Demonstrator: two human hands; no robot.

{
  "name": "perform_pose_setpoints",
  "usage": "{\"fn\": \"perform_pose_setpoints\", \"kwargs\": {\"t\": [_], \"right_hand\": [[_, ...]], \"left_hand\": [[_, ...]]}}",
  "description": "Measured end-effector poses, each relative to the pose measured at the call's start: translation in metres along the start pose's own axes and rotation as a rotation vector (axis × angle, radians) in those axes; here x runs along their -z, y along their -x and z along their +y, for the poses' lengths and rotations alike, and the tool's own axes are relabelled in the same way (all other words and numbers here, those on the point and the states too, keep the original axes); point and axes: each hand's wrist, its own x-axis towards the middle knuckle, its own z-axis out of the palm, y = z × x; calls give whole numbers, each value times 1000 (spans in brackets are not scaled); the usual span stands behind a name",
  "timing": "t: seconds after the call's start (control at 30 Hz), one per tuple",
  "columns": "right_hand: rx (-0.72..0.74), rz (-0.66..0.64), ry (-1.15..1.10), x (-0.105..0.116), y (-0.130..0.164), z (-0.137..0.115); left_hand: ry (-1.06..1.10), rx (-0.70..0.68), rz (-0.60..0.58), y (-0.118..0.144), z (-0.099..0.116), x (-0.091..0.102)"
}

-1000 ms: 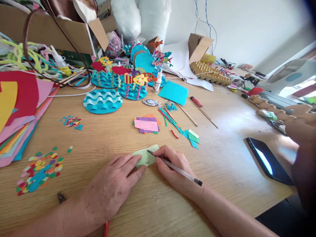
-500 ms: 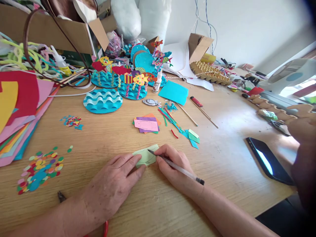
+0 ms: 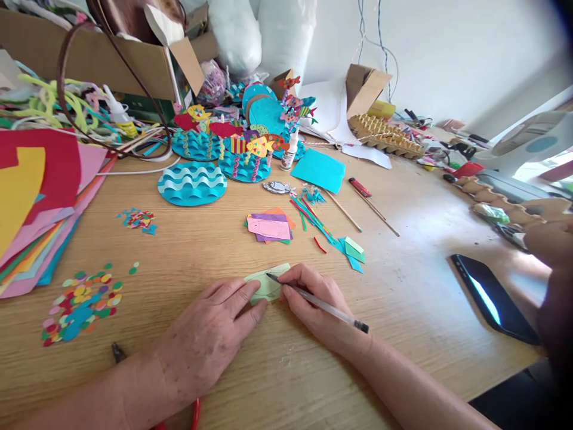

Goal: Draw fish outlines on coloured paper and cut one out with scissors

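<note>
No writing reads; right hand [image 3: 316,307] fingers pinch a pen [image 3: 319,303], left hand [image 3: 210,334] fingers press green paper [image 3: 267,283] flat; phone [image 3: 492,298] nearby.

We see pale green paper slip [image 3: 267,283], turquoise wave-striped disc [image 3: 191,183], pink card [image 3: 268,228] atop purple-orange stack, multicoloured confetti [image 3: 83,298], light woodgrain worktop [image 3: 403,280].

Home craft desk: coloured paper stacks [image 3: 31,203], paper fish models [image 3: 250,146], cardboard boxes [image 3: 111,57]
</note>
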Motion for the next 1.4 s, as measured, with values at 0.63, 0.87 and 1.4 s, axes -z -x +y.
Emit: {"fn": "perform_pose_setpoints", "kwargs": {"t": [0.63,0.87,1.4], "right_hand": [[39,10,27,0,-2,-2],[30,23,12,-1,1,2],[23,19,10,-1,1,3]], "left_hand": [[22,-7,0,1,0,0],[39,3,9,2,0,-2],[-2,-3,13,1,0,-1]]}}
